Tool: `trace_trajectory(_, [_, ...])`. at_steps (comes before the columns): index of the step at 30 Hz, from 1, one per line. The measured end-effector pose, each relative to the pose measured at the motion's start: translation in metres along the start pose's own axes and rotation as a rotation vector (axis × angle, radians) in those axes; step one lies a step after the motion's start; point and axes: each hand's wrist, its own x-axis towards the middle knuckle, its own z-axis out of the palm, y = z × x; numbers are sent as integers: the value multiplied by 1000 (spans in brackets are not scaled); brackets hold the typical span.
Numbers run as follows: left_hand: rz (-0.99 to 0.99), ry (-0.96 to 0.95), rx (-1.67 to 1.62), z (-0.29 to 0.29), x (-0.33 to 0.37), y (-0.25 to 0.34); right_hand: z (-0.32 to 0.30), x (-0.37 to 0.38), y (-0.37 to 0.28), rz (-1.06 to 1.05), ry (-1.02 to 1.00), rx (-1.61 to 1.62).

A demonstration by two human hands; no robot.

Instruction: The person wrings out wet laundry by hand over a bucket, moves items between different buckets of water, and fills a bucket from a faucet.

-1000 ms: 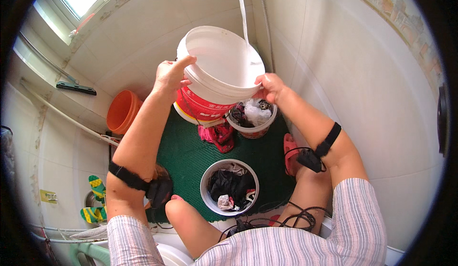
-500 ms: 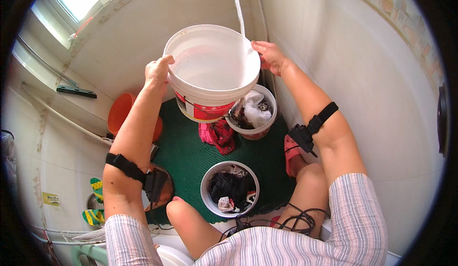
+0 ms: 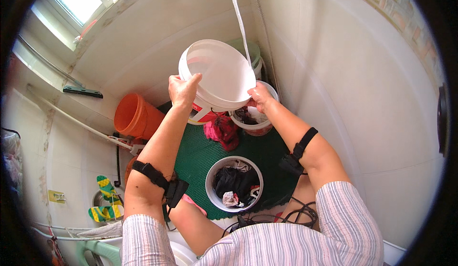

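A large white bucket (image 3: 220, 70) with a red label is held up between my two hands, its mouth tilted toward me and to the right. My left hand (image 3: 183, 89) is closed on its left rim, thumb on top. On the lower right rim my right hand (image 3: 260, 98) grips it, fingers partly hidden. Below the bucket lies a pink-red cloth (image 3: 222, 133) on the green mat (image 3: 191, 144). Partly behind my right hand stands a smaller white bucket (image 3: 273, 93) with dark and pale things in it. Nearer me, another white bucket (image 3: 210, 186) holds dark and light cloths.
An orange bucket (image 3: 130, 115) leans at the left wall, near a pole and a squeegee (image 3: 83, 91). A pale green container (image 3: 248, 51) stands in the far corner. A thin white strand (image 3: 238, 20) hangs down to the bucket's rim. Black cables (image 3: 303, 212) lie by my legs.
Both hands have brought the big bucket lower and nearer, tilting its mouth more to the right. The pale green container behind it now shows, and more of the orange bucket.
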Motion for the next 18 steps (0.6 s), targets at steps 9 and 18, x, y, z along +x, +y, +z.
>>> trace_trajectory(9, [45,-129,-209,-65,-34,-64,9,-15,16,170,-277,-84])
trace_trajectory(18, [-98,-204,-236,-97,-89,-104,14,-32,12,-87,-374,-337])
